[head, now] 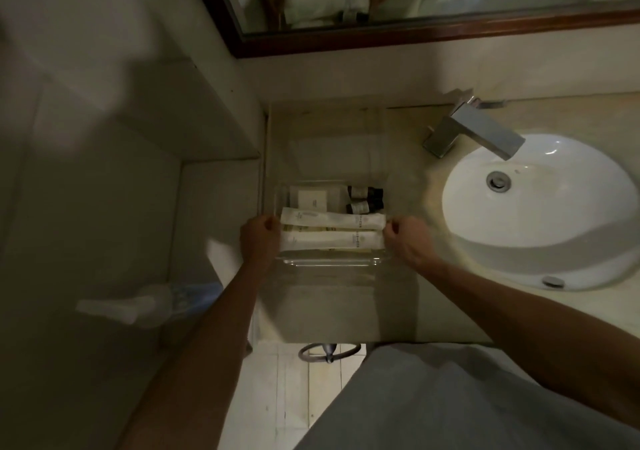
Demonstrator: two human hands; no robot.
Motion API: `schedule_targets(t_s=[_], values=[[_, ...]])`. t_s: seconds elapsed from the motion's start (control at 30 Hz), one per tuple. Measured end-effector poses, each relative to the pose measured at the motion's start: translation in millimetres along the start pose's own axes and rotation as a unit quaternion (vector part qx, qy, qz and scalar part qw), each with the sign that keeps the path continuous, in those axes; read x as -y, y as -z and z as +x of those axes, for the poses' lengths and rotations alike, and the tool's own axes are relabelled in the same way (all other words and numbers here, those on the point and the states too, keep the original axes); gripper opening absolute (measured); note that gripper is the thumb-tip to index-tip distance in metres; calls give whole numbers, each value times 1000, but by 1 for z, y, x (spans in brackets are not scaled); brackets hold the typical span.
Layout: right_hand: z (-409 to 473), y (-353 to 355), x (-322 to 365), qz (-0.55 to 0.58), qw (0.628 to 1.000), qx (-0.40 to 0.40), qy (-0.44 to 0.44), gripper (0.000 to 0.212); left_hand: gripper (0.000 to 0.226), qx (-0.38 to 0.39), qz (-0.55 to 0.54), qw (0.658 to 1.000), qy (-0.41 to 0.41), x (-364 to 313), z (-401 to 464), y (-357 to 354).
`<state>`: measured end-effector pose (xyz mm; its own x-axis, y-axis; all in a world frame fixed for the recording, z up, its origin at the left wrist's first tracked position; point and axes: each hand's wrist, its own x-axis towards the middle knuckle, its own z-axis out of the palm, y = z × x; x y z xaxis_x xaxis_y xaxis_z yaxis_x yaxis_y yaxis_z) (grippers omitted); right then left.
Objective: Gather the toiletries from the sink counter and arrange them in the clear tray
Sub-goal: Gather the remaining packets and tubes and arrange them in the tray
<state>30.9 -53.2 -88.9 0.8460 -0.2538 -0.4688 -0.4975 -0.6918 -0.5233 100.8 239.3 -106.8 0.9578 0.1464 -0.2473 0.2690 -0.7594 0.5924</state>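
Two hands at the clear tray.
Left hand at 9 o'clock and right hand at 3 o'clock, fingers curled, apparently gripping its side walls.

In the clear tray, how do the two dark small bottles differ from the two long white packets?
The dark bottles are short and nearly black; the white packets are long and pale. The bottles take only the far right corner of the clear tray; the packets span nearly its whole width, nearer the person. The bottles are untouched; the left hand and right hand meet the packets' ends. All lie flat, side by side.
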Motion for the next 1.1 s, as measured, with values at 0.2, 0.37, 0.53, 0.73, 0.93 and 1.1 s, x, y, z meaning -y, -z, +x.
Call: schedule_targets(t_s=[0.2, 0.37, 0.53, 0.73, 0.93, 1.1], values=[[11, 13, 7, 5, 1000, 17, 19, 28, 31, -32, 22, 999, -6, -12, 5, 2], [27, 25, 17, 35, 999, 27, 15, 28, 28, -23, 16, 999, 21, -23, 22, 4], [41, 35, 29, 47, 998, 28, 19, 30, 27, -21, 8, 999, 35, -38, 40, 6], [58, 38, 33, 90, 996, 7, 18, 23, 20, -59, -16, 997, 50, -47, 59, 4], [33, 35, 22, 116, 988, -100, 15, 34, 24, -153, -45, 987, 18, -43, 27, -3], [17, 10, 1, -221, 929, -80, 287, 60, 75, 36, 195, 927, -320, -24, -7, -13]])
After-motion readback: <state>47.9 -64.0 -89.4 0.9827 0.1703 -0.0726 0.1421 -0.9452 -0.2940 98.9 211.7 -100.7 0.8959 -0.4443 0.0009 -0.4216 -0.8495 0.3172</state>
